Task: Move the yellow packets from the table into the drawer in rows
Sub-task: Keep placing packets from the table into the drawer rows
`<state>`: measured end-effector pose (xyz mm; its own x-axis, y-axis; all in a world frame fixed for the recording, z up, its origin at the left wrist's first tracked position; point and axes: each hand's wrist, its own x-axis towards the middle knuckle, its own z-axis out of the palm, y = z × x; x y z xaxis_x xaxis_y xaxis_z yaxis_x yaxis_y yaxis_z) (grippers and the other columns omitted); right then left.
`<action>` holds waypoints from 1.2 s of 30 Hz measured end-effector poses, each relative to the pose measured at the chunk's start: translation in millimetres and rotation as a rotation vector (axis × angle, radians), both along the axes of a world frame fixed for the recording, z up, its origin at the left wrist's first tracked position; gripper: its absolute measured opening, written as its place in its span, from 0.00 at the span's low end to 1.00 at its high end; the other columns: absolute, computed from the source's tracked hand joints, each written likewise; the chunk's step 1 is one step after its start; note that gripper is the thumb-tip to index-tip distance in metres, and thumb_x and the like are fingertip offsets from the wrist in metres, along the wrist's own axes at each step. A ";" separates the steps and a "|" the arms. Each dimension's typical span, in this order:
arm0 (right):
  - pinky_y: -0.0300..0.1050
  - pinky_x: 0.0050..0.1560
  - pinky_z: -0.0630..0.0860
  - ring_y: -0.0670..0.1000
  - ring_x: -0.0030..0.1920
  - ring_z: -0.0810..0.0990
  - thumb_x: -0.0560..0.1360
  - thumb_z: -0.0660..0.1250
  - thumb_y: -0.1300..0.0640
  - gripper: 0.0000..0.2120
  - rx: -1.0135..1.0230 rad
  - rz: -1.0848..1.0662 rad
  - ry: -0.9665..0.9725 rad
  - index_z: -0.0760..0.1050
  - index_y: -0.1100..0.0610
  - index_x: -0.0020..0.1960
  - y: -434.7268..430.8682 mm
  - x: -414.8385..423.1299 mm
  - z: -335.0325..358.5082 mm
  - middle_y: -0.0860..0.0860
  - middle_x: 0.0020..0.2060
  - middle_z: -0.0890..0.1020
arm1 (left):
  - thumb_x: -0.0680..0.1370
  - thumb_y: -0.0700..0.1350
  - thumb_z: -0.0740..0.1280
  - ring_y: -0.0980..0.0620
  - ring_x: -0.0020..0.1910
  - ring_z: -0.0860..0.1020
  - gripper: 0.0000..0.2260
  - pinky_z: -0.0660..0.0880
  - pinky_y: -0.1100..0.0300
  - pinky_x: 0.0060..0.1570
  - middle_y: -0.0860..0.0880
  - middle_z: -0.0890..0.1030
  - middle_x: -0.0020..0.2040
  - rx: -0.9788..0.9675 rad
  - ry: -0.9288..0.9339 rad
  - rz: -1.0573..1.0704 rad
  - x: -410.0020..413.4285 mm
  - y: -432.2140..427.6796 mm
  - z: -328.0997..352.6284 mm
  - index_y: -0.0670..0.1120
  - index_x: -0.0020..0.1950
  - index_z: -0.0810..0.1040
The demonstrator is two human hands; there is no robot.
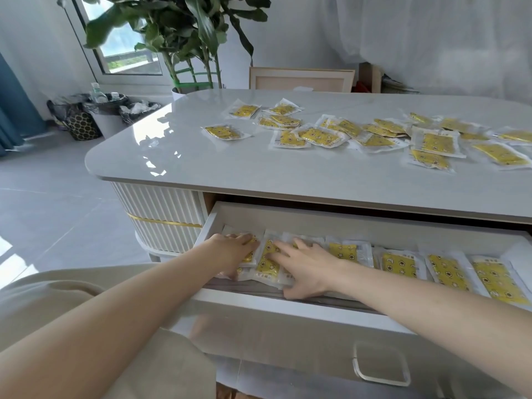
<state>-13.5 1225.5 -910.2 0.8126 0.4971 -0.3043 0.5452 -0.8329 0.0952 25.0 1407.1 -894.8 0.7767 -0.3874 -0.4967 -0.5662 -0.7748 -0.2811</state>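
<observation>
Several yellow packets [322, 136] in clear wrappers lie scattered over the far right half of the grey table [230, 168]. Below the tabletop a white drawer [288, 217] stands pulled out, with a row of yellow packets [449, 272] lying side by side across it. My left hand [233, 251] rests flat on the leftmost packets in the drawer's left corner. My right hand [305, 266] lies beside it with fingers spread, pressing on a packet [269, 263], thumb at the packet's near edge.
The drawer front [288, 335] with a clear handle [380, 364] juts toward me. A potted plant [184, 38] stands behind the table's left end, bins with bottles [103, 110] on the floor at left. A framed board [299, 79] leans behind the table.
</observation>
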 end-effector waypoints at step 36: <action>0.50 0.57 0.74 0.53 0.62 0.73 0.75 0.63 0.55 0.17 0.494 -0.633 -0.328 0.72 0.50 0.64 -116.1 38.8 158.3 0.52 0.63 0.75 | 0.79 0.47 0.62 0.50 0.55 0.77 0.15 0.73 0.56 0.56 0.51 0.77 0.61 -0.877 -0.304 0.090 28.2 -64.3 137.1 0.51 0.65 0.72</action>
<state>25.3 1109.4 -751.9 0.9899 -0.0648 0.1258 -0.0264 -0.9579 -0.2858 53.2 1342.8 -757.7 0.8709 -0.4594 0.1746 -0.4914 -0.8180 0.2990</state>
